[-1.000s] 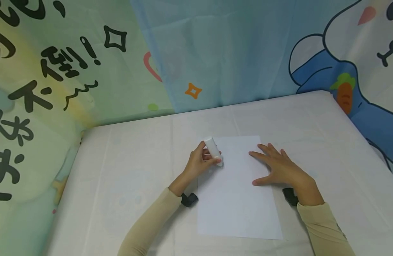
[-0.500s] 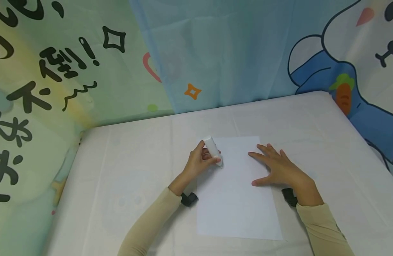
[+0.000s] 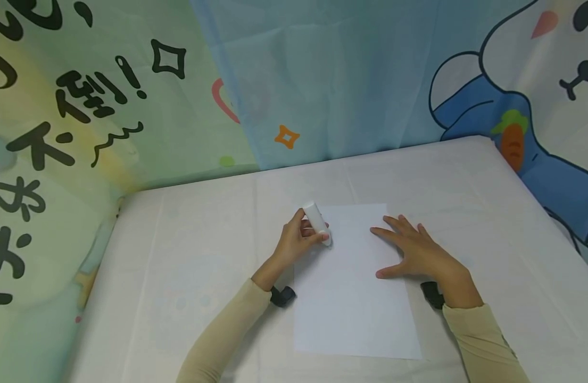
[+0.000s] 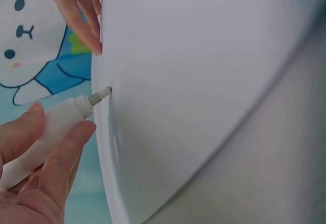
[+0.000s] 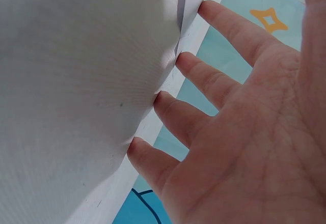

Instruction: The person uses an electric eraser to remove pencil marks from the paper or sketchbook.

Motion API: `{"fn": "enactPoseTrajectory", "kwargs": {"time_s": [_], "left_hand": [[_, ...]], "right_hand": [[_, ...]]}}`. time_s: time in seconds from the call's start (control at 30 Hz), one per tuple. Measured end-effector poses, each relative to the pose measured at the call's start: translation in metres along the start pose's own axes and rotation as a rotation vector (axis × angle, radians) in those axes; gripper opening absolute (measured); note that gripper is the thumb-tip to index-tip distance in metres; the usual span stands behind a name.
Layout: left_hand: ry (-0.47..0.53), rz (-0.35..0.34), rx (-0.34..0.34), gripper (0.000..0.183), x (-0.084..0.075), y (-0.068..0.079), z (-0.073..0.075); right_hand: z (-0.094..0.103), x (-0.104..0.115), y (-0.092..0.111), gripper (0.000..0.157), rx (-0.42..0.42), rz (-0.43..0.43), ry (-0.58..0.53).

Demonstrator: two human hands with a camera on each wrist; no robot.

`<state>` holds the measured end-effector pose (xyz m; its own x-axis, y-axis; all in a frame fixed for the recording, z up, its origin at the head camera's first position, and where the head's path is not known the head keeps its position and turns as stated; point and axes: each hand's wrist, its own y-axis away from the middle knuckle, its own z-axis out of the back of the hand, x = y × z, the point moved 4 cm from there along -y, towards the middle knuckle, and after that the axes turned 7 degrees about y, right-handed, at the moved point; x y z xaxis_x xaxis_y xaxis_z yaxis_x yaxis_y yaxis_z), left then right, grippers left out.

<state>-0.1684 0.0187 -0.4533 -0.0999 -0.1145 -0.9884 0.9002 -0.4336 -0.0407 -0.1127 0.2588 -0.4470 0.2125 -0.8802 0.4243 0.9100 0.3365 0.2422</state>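
Note:
My left hand pinches a stubby white correction pen between thumb and fingers, over the upper left part of a blank-looking white sheet of paper. In the left wrist view, the correction pen is tilted, its narrow grey tip right at the paper's surface. My right hand lies spread at the sheet's right side, holding nothing. Seen from the right wrist, the fingertips of this hand press on the paper.
A white cloth covers the table around the sheet. Behind it hangs a printed curtain with a cartoon bear and lettering. Black wrist cameras show below both hands, the left one close to the paper's left edge.
My left hand and the correction pen have crept slightly up the sheet. The right hand keeps its place on the paper, and the head view has drifted very slightly.

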Motion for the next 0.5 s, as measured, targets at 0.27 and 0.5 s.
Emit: {"fn": "enactPoseTrajectory", "kwargs": {"time_s": [0.27,0.5], "left_hand": [[0.002,0.019,-0.022,0.049,0.0011,-0.0031,0.0027],[-0.001,0.010,-0.025,0.049,0.0031,-0.0057,0.0043]], "right_hand": [[-0.0005,-0.0008,-0.0002,0.101,-0.004,-0.002,0.001],[-0.0008,-0.0006,-0.0003,0.101,-0.002,-0.004,0.010]]}}
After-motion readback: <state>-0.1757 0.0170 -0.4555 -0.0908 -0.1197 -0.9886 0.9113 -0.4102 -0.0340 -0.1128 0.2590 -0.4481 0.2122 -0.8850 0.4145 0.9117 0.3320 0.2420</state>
